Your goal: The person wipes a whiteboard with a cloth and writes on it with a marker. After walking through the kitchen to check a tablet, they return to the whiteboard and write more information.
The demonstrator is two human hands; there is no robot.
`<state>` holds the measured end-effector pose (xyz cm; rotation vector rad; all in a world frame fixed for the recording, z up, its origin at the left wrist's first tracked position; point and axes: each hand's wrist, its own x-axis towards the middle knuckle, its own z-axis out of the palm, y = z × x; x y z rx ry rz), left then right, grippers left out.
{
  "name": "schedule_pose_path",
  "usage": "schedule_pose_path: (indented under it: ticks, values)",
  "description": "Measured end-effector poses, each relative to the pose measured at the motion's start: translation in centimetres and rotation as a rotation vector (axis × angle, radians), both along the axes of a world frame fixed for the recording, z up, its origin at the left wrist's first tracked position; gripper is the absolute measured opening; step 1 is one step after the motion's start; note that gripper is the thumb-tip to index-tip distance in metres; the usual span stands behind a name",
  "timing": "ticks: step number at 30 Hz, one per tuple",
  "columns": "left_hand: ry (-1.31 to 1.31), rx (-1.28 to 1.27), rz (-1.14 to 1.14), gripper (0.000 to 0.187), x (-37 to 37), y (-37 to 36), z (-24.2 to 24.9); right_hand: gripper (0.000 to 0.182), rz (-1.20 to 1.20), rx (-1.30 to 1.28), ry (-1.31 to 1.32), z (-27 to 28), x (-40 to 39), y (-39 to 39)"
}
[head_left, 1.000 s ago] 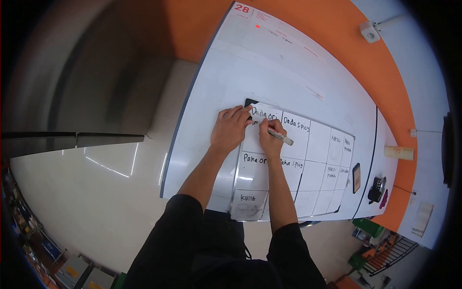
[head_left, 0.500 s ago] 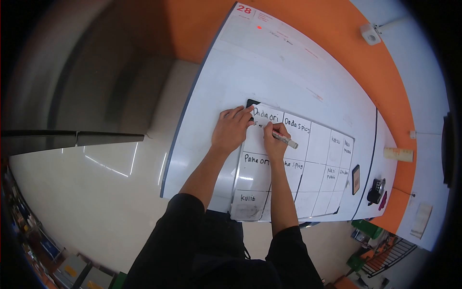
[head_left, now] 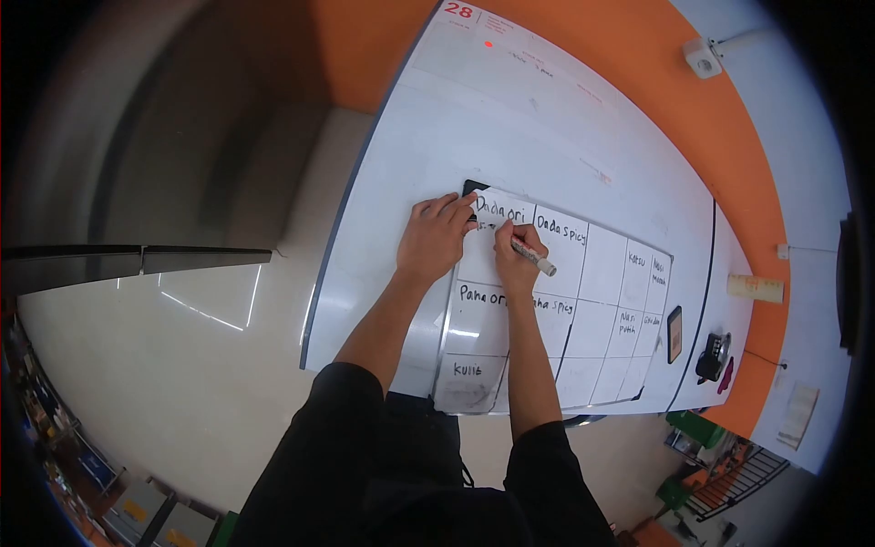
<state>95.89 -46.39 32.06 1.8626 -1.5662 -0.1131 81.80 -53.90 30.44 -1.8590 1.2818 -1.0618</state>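
Observation:
A small whiteboard [head_left: 538, 337] with a black-lined grid and handwritten words lies on the white table. My right hand [head_left: 519, 257] grips a marker [head_left: 536, 257] in a writing hold, its tip hidden by the fingers, in the top-left box just under the words "Dada ori". At the board's upper left corner rests my left hand [head_left: 433, 237], fingertips on the edge beside the writing. Between its thumb and fingers shows a small black marker cap [head_left: 472, 221]. Part of the "Paha spicy" box is covered by my right forearm.
The white table [head_left: 510, 128] has printed and handwritten marks near its far edge. To the board's right lie a dark-framed phone-like object [head_left: 674, 335] and a black device [head_left: 711, 357]. An orange wall [head_left: 729, 128] with a socket [head_left: 702, 59] stands behind.
More small writing shows under "Dada ori". My right hand has shifted slightly along that line, and the marker's angle has changed. My left hand keeps its place on the board.

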Motion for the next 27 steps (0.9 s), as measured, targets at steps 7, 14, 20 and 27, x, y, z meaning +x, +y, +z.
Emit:
schedule_pose_path:
  ticks: [7,14,20,27]
  values:
    - [-0.015,-0.022,0.017,0.02,0.0,0.0,0.2,0.022,-0.032,-0.037,0.087,1.6,0.2,0.5]
    - [-0.033,0.012,0.02,0.018,0.0,-0.1,0.4,0.022,-0.01,0.005,0.029,-0.2,-0.3,0.0]
    - [-0.038,-0.008,0.011,0.021,-0.1,-0.2,0.0,0.023,-0.038,-0.045,0.106,1.6,0.1,0.4]
    - [-0.024,-0.007,0.002,0.02,-0.1,0.0,0.2,0.022,-0.113,0.103,-0.12,1.1,-0.2,0.1]
